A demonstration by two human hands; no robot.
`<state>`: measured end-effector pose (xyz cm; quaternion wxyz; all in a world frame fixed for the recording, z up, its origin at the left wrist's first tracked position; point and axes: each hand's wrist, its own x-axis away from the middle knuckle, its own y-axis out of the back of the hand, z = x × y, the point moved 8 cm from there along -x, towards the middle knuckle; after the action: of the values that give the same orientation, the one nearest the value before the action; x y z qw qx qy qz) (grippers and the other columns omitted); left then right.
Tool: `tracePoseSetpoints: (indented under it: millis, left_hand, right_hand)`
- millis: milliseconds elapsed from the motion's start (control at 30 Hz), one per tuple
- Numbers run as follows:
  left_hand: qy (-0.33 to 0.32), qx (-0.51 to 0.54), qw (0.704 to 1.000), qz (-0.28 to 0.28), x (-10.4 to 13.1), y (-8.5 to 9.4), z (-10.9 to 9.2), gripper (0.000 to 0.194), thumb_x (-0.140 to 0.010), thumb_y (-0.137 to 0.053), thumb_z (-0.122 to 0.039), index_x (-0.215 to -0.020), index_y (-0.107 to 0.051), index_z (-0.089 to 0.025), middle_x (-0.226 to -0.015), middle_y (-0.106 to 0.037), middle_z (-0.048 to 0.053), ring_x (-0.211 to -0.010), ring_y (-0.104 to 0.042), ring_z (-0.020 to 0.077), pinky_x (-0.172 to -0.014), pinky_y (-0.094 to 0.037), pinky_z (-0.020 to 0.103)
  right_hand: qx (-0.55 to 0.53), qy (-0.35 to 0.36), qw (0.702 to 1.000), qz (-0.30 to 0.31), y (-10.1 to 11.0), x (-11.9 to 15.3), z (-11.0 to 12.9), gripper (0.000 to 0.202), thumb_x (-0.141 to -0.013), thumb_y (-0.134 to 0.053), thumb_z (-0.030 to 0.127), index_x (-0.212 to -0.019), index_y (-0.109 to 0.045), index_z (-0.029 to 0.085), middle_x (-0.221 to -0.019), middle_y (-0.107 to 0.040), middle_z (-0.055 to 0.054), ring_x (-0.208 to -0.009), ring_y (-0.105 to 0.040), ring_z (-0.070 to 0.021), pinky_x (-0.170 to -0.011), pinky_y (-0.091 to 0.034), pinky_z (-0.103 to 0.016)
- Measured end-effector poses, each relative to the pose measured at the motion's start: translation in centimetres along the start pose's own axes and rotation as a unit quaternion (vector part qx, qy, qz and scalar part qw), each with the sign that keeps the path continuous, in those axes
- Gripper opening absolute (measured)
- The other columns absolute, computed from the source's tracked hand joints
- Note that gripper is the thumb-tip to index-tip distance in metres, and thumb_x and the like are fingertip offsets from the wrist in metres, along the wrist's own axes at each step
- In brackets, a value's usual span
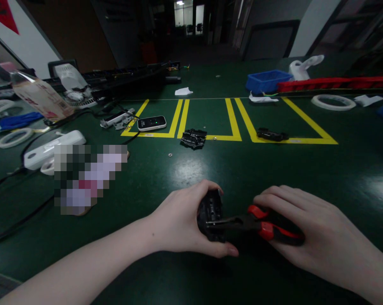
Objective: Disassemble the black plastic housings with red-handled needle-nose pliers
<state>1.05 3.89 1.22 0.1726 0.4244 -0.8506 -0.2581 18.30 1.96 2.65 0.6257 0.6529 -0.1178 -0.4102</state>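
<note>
Well to the left of and beyond the fingers of the left hand (pixel 185 222), a leaning bottle (pixel 40 95) rests on the green table (pixel 140 173). A white oblong case (pixel 56 148) lies nearer, and a pixelated item (pixel 96 178), too blurred to make out, lies between it and that hand. Beyond the left fingers and a little left sits a black-faced device (pixel 152 123) with a green light, overlapping the left yellow frame (pixel 176 118). A small ring (pixel 170 155) and then a dark crumpled piece (pixel 193 139) lie straight beyond the left forefinger.

The left fingers are bent into a C around a black part (pixel 211 212), forefinger over its far end and thumb along its near side, holding it off to the left of the right fingers. Pliers (pixel 242 222) bridge the two sets of fingers, their tips at the black part; whether they pinch it, I cannot tell. The fingers of the right hand (pixel 309 231) are curled round the red-and-black handles, which stand slightly apart. Straight beyond these fingers lies another dark piece (pixel 272 134), with a blue bin (pixel 258 86) farther off. A tape roll (pixel 333 107) lies beyond them to the right.
</note>
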Motion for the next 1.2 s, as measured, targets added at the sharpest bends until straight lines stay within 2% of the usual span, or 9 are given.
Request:
tracePoseSetpoints:
  millis: [300, 433, 633, 867, 1000, 1200]
  left_hand:
    - [0.017, 0.013, 1.0, 0.018, -0.12, 0.15, -0.14, 0.073, -0.066, -0.086, -0.045, -0.122, -0.048, -0.02, -0.101, -0.062, 0.002, -0.082, -0.058, 0.0183, -0.067, -0.044, 0.03]
    - [0.022, 0.028, 0.999, 0.025, -0.06, 0.24, -0.18, 0.07, -0.066, -0.086, -0.047, -0.12, -0.05, -0.02, -0.101, -0.063, 0.003, -0.083, -0.058, 0.0187, -0.068, -0.045, 0.03]
    - [0.029, 0.048, 0.998, 0.025, 0.05, 0.46, -0.11, 0.071, -0.063, -0.087, -0.05, -0.118, -0.053, -0.02, -0.107, -0.064, 0.006, -0.09, -0.06, 0.0229, -0.075, -0.047, 0.034]
    - [0.021, 0.069, 0.997, 0.01, 0.09, 0.22, -0.18, 0.069, -0.067, -0.085, -0.041, -0.121, -0.05, -0.02, -0.097, -0.062, 0.002, -0.079, -0.057, 0.0177, -0.066, -0.045, 0.029]
    - [0.023, 0.061, 0.998, -0.003, 0.06, 0.26, 0.07, 0.071, -0.065, -0.086, -0.039, -0.123, -0.05, -0.019, -0.1, -0.063, 0.003, -0.082, -0.058, 0.0185, -0.068, -0.046, 0.03]
    - [0.029, 0.075, 0.997, 0.008, 0.1, 0.41, 0.09, 0.071, -0.061, -0.088, -0.047, -0.12, -0.057, -0.02, -0.104, -0.066, 0.005, -0.089, -0.062, 0.0231, -0.077, -0.049, 0.035]
  right_hand:
    - [-0.025, -0.075, 0.997, 0.016, -0.26, 0.47, -1.04, 0.034, -0.078, -0.056, 0.029, -0.112, -0.061, 0.029, -0.102, -0.071, -0.008, -0.09, -0.068, -0.0305, -0.072, -0.057, -0.049]
    - [-0.022, -0.055, 0.998, 0.014, -0.21, 0.56, -0.86, 0.036, -0.077, -0.057, 0.031, -0.113, -0.062, 0.028, -0.103, -0.071, -0.007, -0.09, -0.069, -0.0313, -0.073, -0.058, -0.051]
    - [-0.013, -0.061, 0.998, 0.007, 0.32, 0.33, -0.39, 0.036, -0.077, -0.054, 0.028, -0.112, -0.062, 0.027, -0.102, -0.07, -0.008, -0.089, -0.068, -0.0301, -0.07, -0.058, -0.047]
    - [-0.067, -0.084, 0.993, 0.045, -0.34, 0.0, -0.62, 0.029, -0.077, -0.06, 0.027, -0.105, -0.061, 0.029, -0.096, -0.07, -0.005, -0.082, -0.069, -0.0252, -0.066, -0.059, -0.04]
    - [-0.043, -0.084, 0.995, 0.026, 0.04, 0.07, -0.58, 0.03, -0.076, -0.057, 0.026, -0.106, -0.062, 0.027, -0.098, -0.07, -0.007, -0.084, -0.068, -0.0258, -0.068, -0.057, -0.041]
    - [-0.041, -0.074, 0.996, 0.009, 0.22, 0.13, -0.34, 0.033, -0.077, -0.057, 0.024, -0.109, -0.062, 0.026, -0.099, -0.07, -0.007, -0.087, -0.067, -0.0262, -0.072, -0.057, -0.043]
